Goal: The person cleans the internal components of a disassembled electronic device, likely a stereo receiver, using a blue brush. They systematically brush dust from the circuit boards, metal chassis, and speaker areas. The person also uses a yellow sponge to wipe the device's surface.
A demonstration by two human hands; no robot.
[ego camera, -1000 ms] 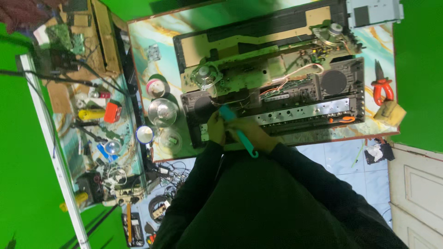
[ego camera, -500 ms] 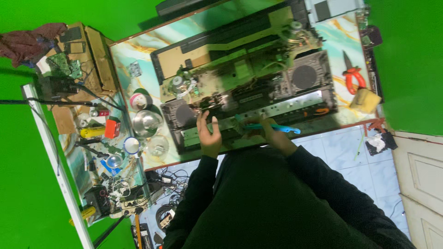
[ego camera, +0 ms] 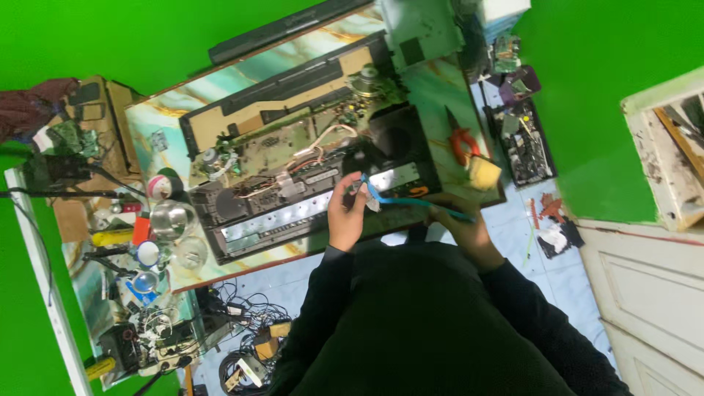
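An opened electronic device (ego camera: pixel 308 187) with bare circuit boards, wires and a long metal strip lies on a marble-patterned table (ego camera: pixel 440 84). My left hand (ego camera: pixel 345 218) is raised over the device's near edge. Its fingers pinch the head of a thin blue tool (ego camera: pixel 411 202), where a small white bit shows. My right hand (ego camera: pixel 460 229) grips the other end of that tool at the table's front edge. The tool spans between both hands, above the device's right part. My black sleeves and body fill the lower view.
Red-handled pliers (ego camera: pixel 460 143) and a yellow sponge (ego camera: pixel 484 174) lie right of the device. A metal bowl (ego camera: pixel 171 220), a tape roll (ego camera: pixel 158 187) and cluttered tools sit on the left. Cables (ego camera: pixel 242 345) litter the floor below. A white door (ego camera: pixel 653 293) stands at the right.
My right hand has moved right along the table edge with the blue tool. My left hand has lifted off the device and taken the tool's head. The view has shifted.
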